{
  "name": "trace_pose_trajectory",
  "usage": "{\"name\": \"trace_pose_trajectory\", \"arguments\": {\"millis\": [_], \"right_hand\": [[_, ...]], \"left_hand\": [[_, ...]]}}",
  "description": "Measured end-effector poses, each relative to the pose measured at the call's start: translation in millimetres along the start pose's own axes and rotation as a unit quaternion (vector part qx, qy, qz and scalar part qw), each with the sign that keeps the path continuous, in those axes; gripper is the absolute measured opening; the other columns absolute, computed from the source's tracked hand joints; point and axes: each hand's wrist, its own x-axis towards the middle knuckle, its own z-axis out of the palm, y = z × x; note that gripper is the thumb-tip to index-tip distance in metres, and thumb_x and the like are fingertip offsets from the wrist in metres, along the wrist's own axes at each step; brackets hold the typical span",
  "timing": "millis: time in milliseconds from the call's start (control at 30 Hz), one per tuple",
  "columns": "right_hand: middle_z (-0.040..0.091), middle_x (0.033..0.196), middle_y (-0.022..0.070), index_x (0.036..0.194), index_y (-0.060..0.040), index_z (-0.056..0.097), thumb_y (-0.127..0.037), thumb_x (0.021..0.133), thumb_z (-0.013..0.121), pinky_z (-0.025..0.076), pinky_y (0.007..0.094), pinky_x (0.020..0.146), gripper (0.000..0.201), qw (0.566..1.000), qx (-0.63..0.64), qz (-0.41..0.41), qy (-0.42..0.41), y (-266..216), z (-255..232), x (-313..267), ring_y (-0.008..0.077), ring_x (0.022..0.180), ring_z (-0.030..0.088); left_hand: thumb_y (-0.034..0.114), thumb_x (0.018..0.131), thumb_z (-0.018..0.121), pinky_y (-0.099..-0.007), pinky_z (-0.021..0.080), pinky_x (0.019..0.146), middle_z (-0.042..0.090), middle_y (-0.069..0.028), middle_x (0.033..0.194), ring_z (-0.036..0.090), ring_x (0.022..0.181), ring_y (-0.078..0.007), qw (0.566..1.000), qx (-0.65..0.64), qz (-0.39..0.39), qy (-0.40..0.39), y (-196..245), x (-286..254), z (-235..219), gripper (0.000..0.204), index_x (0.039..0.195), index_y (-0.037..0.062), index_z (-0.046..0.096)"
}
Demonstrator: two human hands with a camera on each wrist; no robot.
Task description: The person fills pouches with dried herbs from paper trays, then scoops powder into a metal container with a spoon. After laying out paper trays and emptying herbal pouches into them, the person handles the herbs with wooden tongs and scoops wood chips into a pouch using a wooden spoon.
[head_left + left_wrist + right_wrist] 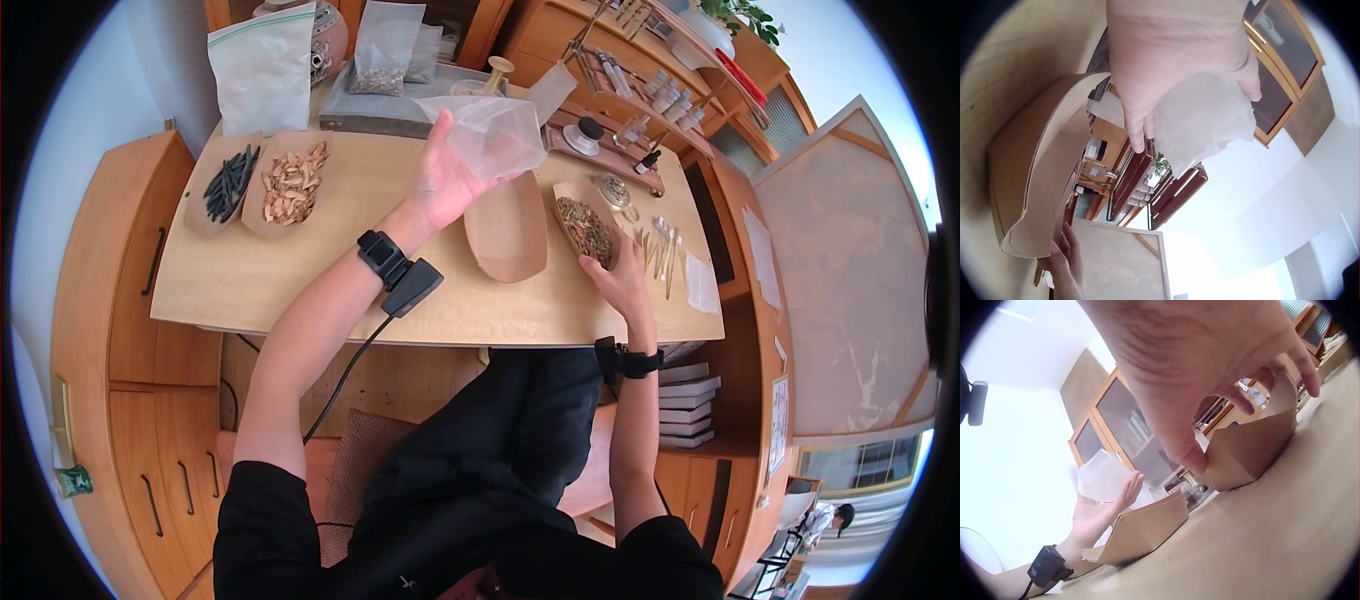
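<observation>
My left hand (440, 185) holds a translucent white bag (495, 137) above the desk, its thumb raised on one side and the fingers under it. In the left wrist view the bag (1200, 119) sits between thumb and fingers. Below it a brown paper tray (508, 245) stands on the desk. To the right, my right hand (622, 275) grips the near end of another paper tray (570, 190), which holds mixed dried herbs (585, 228). The right wrist view shows the thumb against this tray's wall (1235, 456) and the fingers over its far side.
At the left stand paper trays of dark sticks (232, 182) and pale wood chips (292, 185). A white zip bag (262, 70) and a grey tray (350, 115) stand behind. A wooden rack (605, 150), a pierced metal lid (612, 190) and slim tools (662, 250) lie right.
</observation>
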Motion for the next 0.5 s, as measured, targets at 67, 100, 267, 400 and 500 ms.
{"name": "trace_pose_trajectory", "arguments": {"millis": [67, 100, 267, 400, 500], "right_hand": [[0.046, 0.132, 0.0285, 0.142, -0.0045, 0.04, -0.045, 0.072, 0.079, 0.038, 0.0469, 0.104, 0.09, 1.0, 0.005, -0.005, -0.001, -1, -2, -3, 0.0431, 0.123, 0.044], [0.046, 0.131, 0.0285, 0.142, -0.0053, 0.039, -0.045, 0.071, 0.08, 0.037, 0.047, 0.105, 0.091, 1.0, 0.009, -0.01, -0.001, -3, -4, -4, 0.0428, 0.124, 0.044], [0.046, 0.131, 0.0285, 0.143, -0.0051, 0.038, -0.046, 0.069, 0.081, 0.037, 0.0476, 0.105, 0.094, 1.0, -0.016, -0.007, -0.003, -14, -7, -6, 0.0419, 0.124, 0.044], [0.047, 0.13, 0.0281, 0.143, -0.0045, 0.038, -0.045, 0.069, 0.081, 0.039, 0.0472, 0.103, 0.095, 0.999, -0.029, 0.01, -0.008, -12, -6, -5, 0.0413, 0.123, 0.045], [0.047, 0.128, 0.0279, 0.142, -0.0034, 0.039, -0.041, 0.069, 0.082, 0.039, 0.0465, 0.103, 0.093, 1.0, -0.013, 0.014, -0.011, -10, -6, -3, 0.0408, 0.122, 0.046]], "left_hand": [[0.059, 0.088, 0.06, -0.0594, 0.03, 0.113, 0.038, -0.0198, 0.146, 0.037, 0.136, -0.0393, 1.0, -0.001, 0.0, 0.002, 0, 0, 0, 0.077, 0.138, 0.0058, 0.036], [0.059, 0.088, 0.06, -0.0593, 0.03, 0.113, 0.038, -0.0199, 0.146, 0.037, 0.136, -0.0394, 1.0, -0.002, -0.001, 0.003, 0, 0, 0, 0.077, 0.138, 0.0058, 0.036], [0.059, 0.088, 0.06, -0.0589, 0.03, 0.113, 0.038, -0.0205, 0.146, 0.037, 0.136, -0.0395, 1.0, 0.002, -0.002, -0.002, -1, 1, -1, 0.077, 0.138, 0.0059, 0.036], [0.06, 0.088, 0.059, -0.0584, 0.031, 0.112, 0.04, -0.0209, 0.145, 0.038, 0.136, -0.0394, 1.0, 0.001, -0.001, 0.001, -1, 1, -2, 0.075, 0.136, 0.0064, 0.037], [0.06, 0.088, 0.059, -0.0581, 0.032, 0.112, 0.041, -0.0204, 0.144, 0.039, 0.135, -0.0389, 1.0, -0.008, -0.004, 0.006, -1, 1, -4, 0.073, 0.134, 0.0069, 0.039]]}}
